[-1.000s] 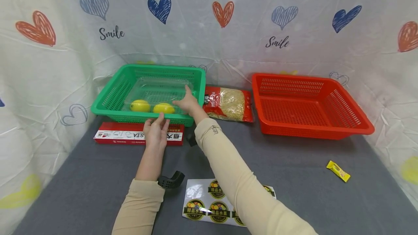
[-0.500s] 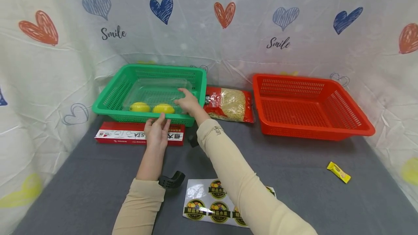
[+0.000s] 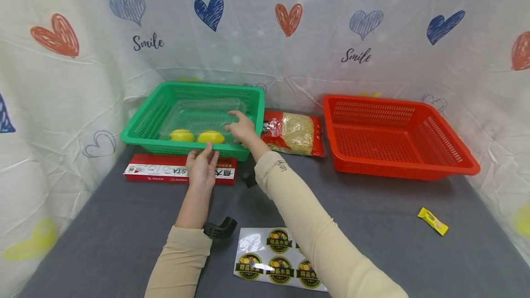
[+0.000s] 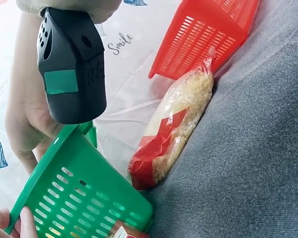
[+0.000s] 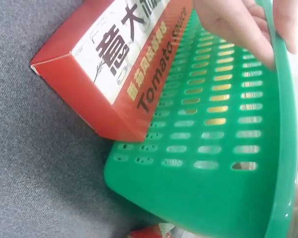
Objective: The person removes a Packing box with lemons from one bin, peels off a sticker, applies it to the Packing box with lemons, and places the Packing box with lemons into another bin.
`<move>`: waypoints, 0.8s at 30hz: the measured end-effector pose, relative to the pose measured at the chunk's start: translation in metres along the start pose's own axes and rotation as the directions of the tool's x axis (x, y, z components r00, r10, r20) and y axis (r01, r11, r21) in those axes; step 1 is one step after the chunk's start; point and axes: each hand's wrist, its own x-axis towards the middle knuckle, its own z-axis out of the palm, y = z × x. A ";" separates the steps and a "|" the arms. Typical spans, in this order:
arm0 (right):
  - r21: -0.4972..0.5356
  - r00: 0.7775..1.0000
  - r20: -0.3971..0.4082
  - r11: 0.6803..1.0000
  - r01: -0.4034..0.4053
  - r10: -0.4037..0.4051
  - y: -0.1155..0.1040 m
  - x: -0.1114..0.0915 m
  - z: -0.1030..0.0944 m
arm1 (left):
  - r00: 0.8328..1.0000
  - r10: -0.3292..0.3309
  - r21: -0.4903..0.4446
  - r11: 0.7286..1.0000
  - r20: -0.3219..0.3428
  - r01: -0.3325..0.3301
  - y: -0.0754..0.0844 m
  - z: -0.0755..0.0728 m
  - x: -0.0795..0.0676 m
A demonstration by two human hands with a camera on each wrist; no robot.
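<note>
In the head view, the green basket (image 3: pixel 141 122) at the back left holds a clear plastic box (image 3: pixel 215 105). Two lemons (image 3: pixel 211 137) lie at the near side of that box. My left hand (image 3: pixel 201 165) grips the basket's front rim; the right wrist view shows its fingers (image 5: pixel 238 29) on both sides of the edge. Reaching in over the right front corner, my right hand (image 3: pixel 245 131) is at the right end of the clear box, its thumb and index finger spread apart. Its other fingers are partly hidden.
A red pasta box (image 3: pixel 157 172) lies against the basket's front. To the right are a bag of dry noodles (image 3: pixel 297 132) and a red basket (image 3: pixel 385 164). A sticker sheet (image 3: pixel 277 256) lies in front, a small yellow packet (image 3: pixel 433 221) at right.
The right index finger has lowered and drawn in slightly toward the left. The left hand stays at the rim. The whole head view has shifted a little to the right.
</note>
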 end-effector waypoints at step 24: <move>0.053 0.996 -0.047 0.995 0.081 -0.078 -0.017 -0.018 -0.023 | 0.999 0.030 0.002 1.000 0.013 -0.031 -0.001 -0.001 0.001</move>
